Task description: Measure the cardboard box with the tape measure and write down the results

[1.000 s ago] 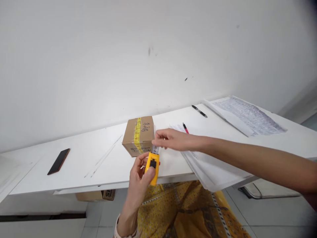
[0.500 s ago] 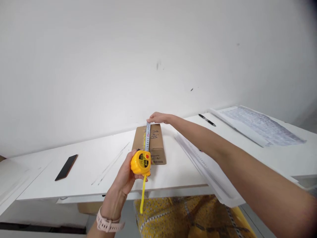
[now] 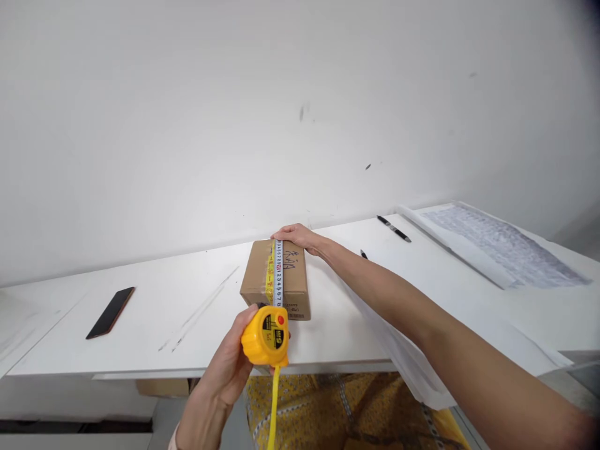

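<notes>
A brown cardboard box with handwriting and yellow tape on top sits on the white table. My left hand is closed around a yellow tape measure at the box's near edge, its yellow strap hanging down. The white blade runs out of the case and lies lengthwise over the box top. At the far edge of the box, my right hand pinches the blade's end; the fingertips are partly hidden behind the edge.
A black phone lies on the table at left. To the right are a black pen, a second pen tip partly behind my arm, and papers. White sheets overhang the front edge. A wall stands behind.
The tape measure case has come nearer to me and lower, with slightly more blade showing. My right hand now sits lower against the box's far edge. The view has shifted a little.
</notes>
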`<state>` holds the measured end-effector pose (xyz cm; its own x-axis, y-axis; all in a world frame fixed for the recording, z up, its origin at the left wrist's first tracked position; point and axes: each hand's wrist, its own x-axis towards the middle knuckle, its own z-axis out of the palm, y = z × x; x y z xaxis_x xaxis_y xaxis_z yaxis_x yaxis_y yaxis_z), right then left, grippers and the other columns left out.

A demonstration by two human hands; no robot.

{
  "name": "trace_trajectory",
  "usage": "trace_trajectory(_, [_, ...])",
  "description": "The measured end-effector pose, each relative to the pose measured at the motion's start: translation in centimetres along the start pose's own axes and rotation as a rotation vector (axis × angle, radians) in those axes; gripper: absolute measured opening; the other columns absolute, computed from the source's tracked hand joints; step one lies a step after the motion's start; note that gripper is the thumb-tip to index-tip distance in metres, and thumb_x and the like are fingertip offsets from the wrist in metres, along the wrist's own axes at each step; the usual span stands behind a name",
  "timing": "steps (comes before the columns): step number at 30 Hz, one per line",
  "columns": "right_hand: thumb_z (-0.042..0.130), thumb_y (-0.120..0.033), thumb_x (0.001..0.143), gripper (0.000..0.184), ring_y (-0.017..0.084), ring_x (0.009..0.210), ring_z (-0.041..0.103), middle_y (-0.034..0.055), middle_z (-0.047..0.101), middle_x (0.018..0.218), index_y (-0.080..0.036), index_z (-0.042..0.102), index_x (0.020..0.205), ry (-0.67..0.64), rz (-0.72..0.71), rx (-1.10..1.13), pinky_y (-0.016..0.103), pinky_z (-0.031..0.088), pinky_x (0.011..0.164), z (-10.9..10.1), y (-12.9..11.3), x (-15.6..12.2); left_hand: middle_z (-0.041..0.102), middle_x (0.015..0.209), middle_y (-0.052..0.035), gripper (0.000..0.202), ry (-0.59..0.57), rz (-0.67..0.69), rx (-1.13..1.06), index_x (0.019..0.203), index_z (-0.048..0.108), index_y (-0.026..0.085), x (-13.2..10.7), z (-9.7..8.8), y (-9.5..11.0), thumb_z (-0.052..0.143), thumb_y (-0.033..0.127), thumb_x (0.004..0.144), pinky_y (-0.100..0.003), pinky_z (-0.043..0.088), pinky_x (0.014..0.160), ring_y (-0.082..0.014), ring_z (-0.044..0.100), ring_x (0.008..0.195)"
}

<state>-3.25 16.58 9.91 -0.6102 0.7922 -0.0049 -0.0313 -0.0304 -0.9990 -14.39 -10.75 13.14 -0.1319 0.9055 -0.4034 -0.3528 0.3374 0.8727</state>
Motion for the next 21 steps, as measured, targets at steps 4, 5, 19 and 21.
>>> trace_trajectory(4, [0.075,-0.029,0.075,0.013,0.015,0.07,0.061,0.006,0.074,0.082,-0.017,0.077,0.08,0.023,0.001,-0.019,0.026,0.047,0.064,0.0,-0.3,-0.4,0.075,0.082,-0.0095,0.052,0.035,-0.01,0.022,0.105,0.07,0.014,0.0,-0.3,0.5,0.073,0.057,0.075,-0.03,0.05,0.048,-0.0249,0.07,0.064])
trace_trajectory(5, [0.075,-0.029,0.076,0.014,0.015,0.069,0.061,0.0061,0.074,0.082,-0.016,0.077,0.08,0.019,-0.001,-0.026,0.026,0.047,0.063,0.0,-0.4,-0.5,0.075,0.085,-0.0094,0.055,0.042,-0.011,0.025,0.11,0.07,0.015,-0.1,-0.3,0.6,0.073,0.057,0.075,-0.03,0.051,0.049,-0.0252,0.071,0.066])
trace_trajectory(19, [0.075,-0.03,0.075,0.013,0.015,0.07,0.06,0.0057,0.073,0.083,-0.017,0.076,0.077,0.029,-0.004,-0.048,0.027,0.046,0.063,-0.2,-0.5,-0.6,0.07,0.072,-0.0033,0.045,0.021,0.012,0.115,0.085,0.068,0.019,0.0,-0.1,1.1,0.074,0.061,0.071,-0.026,0.047,0.045,-0.0199,0.064,0.057])
trace_trajectory(21, [0.074,-0.029,0.075,0.013,0.015,0.07,0.06,0.0058,0.073,0.083,-0.017,0.075,0.077,0.04,0.003,-0.048,0.028,0.046,0.064,0.0,-0.6,-0.8,0.069,0.071,-0.0029,0.042,0.028,0.008,0.127,0.082,0.066,0.019,0.2,-0.1,1.3,0.073,0.06,0.072,-0.025,0.044,0.042,-0.0194,0.065,0.055])
